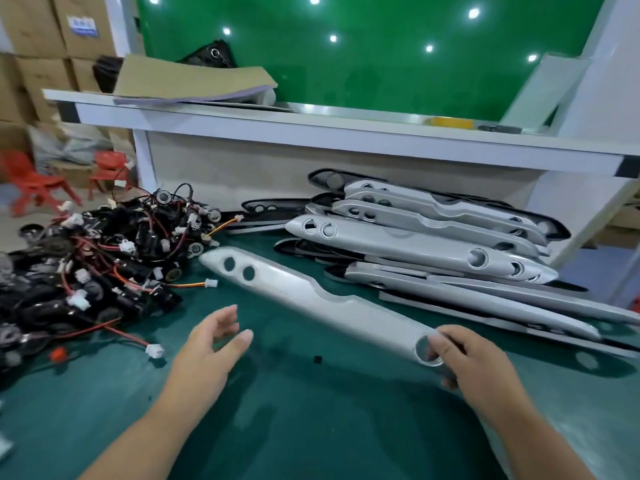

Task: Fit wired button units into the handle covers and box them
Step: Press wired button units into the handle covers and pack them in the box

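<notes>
Gripping a silver handle cover w/ right hand (near end); left hand loose, fingers apart.

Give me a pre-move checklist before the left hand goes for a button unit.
1. Grip: right hand holds handle cover at its near end: ok.
2. Free hand: left hand empty, fingers relaxed: ok.
3. Supply: pile of wired button units beside cover's far end: ok.
4. Pile's wires untangled: not ok.
5. Cover's two far holes empty: ok.
6. Cover's near hole, partly hidden: cannot tell.
</notes>
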`<control>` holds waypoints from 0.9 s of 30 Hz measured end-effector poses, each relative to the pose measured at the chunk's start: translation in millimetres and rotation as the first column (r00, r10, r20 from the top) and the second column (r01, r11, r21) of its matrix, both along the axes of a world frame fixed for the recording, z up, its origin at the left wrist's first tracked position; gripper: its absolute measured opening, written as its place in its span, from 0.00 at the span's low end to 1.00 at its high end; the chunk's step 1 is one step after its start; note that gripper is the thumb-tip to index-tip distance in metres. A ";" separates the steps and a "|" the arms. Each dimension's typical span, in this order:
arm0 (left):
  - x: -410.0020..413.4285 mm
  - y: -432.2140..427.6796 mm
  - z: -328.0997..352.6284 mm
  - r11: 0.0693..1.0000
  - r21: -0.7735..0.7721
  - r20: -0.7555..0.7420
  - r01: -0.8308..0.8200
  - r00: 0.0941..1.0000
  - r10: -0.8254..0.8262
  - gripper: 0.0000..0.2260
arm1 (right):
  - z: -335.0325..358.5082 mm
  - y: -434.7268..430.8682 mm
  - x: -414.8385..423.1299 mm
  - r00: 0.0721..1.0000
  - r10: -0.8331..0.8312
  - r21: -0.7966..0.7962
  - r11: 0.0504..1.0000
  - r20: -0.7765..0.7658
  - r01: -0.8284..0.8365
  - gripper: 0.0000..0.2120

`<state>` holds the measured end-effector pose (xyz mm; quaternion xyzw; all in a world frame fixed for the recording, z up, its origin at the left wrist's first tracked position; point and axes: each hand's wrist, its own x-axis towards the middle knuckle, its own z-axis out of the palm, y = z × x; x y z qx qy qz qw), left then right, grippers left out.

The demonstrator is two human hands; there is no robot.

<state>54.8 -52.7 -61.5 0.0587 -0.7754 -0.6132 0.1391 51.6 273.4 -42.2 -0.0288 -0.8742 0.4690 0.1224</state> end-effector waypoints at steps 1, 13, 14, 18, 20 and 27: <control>0.4 1.7 0.1 0.994 0.100 0.032 0.043 0.998 -0.046 0.15 | 3.8 -8.6 4.1 0.999 0.041 -0.154 0.987 0.035 -0.035 0.12; 49.2 63.4 26.1 0.978 -0.091 -0.238 0.190 0.949 -0.206 0.07 | -5.2 -133.2 76.4 0.883 0.431 -0.481 0.744 -0.185 -0.464 0.12; 49.8 56.2 30.2 0.967 -0.173 -0.221 0.187 0.950 -0.223 0.08 | -5.6 -124.9 78.7 0.886 0.420 -0.260 0.849 -0.195 -0.459 0.12; 55.5 21.8 51.7 0.796 -0.501 -0.069 0.339 0.901 -0.427 0.12 | -2.6 -106.1 93.8 0.922 0.335 0.342 0.904 -0.193 -0.257 0.14; 55.4 -0.3 63.9 0.684 -0.606 0.035 0.407 0.872 -0.488 0.14 | 5.6 -91.2 99.1 0.867 0.261 0.455 0.890 -0.425 -0.045 0.20; 59.5 -35.9 68.5 0.375 -0.711 0.377 0.595 0.772 -0.511 0.10 | 11.6 -30.9 91.0 0.833 0.326 0.767 0.618 -0.447 0.170 0.38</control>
